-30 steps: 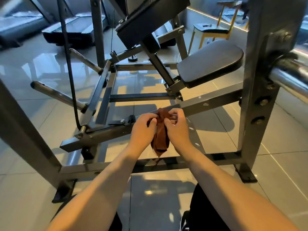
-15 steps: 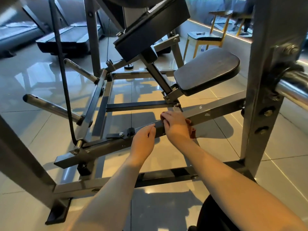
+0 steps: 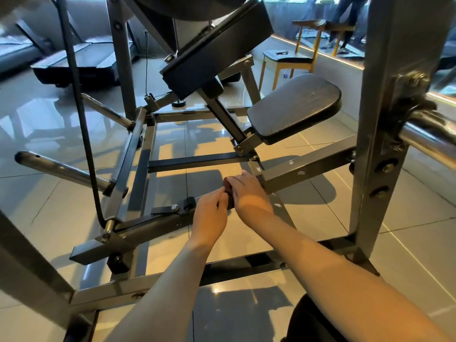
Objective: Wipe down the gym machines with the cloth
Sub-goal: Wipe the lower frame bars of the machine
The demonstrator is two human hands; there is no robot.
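A grey steel gym machine fills the view, and a long slanted frame bar [image 3: 308, 166] crosses its middle. My right hand [image 3: 249, 196] lies over that bar and presses a rust-brown cloth [image 3: 227, 187] onto it; only a small edge of the cloth shows past my fingers. My left hand [image 3: 209, 214] sits just to the left on the same bar, its fingers curled over the bar's top edge beside the cloth. A black padded seat [image 3: 293, 107] hangs above and to the right of both hands.
A thick steel upright [image 3: 380, 134] with a chrome weight peg [image 3: 429, 139] stands close on the right. Two chrome pegs [image 3: 61, 169] stick out on the left, beside a black cable [image 3: 81, 119]. Treadmills [image 3: 81, 60] and wooden chairs [image 3: 291, 60] stand behind on the glossy tiled floor.
The cloth was bunched between both hands a second ago. My right hand has since laid it on the slanted bar and slid it left toward my left hand, which now holds the bar.
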